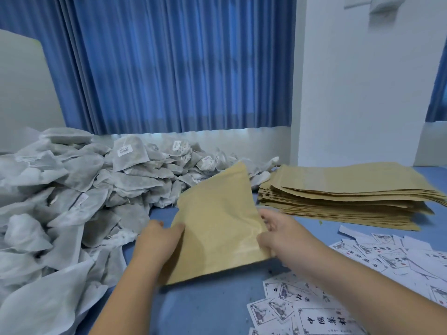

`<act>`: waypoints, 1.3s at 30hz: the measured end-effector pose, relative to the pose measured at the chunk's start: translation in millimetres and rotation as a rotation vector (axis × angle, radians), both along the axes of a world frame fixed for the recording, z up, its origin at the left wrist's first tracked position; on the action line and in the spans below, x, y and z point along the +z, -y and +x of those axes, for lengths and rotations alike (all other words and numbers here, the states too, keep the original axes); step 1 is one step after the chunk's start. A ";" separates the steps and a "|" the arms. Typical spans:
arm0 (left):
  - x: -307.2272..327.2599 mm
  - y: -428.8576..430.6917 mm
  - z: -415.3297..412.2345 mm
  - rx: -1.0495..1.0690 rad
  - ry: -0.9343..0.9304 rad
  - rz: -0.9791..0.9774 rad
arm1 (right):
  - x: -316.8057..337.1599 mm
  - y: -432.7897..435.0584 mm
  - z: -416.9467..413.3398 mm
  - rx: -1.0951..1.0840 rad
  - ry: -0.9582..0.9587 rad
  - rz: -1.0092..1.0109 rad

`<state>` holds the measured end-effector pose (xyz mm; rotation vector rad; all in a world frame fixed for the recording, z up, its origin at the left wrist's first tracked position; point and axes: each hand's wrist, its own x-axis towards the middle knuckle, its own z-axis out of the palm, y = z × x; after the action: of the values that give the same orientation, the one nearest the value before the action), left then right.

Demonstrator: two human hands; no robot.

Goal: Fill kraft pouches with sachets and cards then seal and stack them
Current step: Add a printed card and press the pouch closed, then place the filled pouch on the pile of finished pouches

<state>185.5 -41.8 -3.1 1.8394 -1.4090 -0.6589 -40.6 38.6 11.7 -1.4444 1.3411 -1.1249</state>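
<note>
A flat kraft pouch (pixel 217 218) is held tilted above the blue table, its far corner raised. My left hand (pixel 158 240) grips its left edge, thumb on the front face. My right hand (pixel 278 234) pinches the right edge near the lower corner. A big heap of grey-white sachets (pixel 79 187) with small labels fills the left side. At the right lies a stack of empty kraft pouches (pixel 343 192). White printed cards (pixel 362 281) are scattered at the lower right.
The blue table (pixel 212 308) shows bare below the held pouch. Blue curtains (pixel 174 64) hang behind the table, a white wall (pixel 362 81) stands at the right, and a pale board (pixel 21 81) leans at the far left.
</note>
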 end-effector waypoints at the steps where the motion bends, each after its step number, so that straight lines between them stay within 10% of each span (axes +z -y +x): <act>1: 0.8 1.6 2.6 0.004 -0.150 0.000 | 6.3 3.5 -1.3 -0.026 0.002 -0.037; 5: 10.2 0.7 2.8 -0.241 -0.939 0.044 | 24.5 4.8 -19.2 -0.109 0.081 -0.153; 9: 27.6 -15.8 -17.2 -0.430 -1.293 0.048 | 21.6 -11.2 -52.6 -0.224 0.234 -0.205; 18: 18.5 -98.2 -131.1 -0.775 -0.883 0.194 | 2.6 -111.4 -137.3 -0.454 0.351 -0.211; 28: 39.5 -166.4 -293.0 -0.976 -0.829 0.147 | 18.9 -248.6 -249.7 -0.597 0.393 -0.184; 39: 72.5 -200.9 -452.5 -0.952 -1.252 0.440 | 73.7 -299.6 -362.8 -0.923 0.568 -0.332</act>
<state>-267.0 159.1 69.5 0.4873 -1.1305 -2.2077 -403.4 338.2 85.4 -0.5499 1.4422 -2.2291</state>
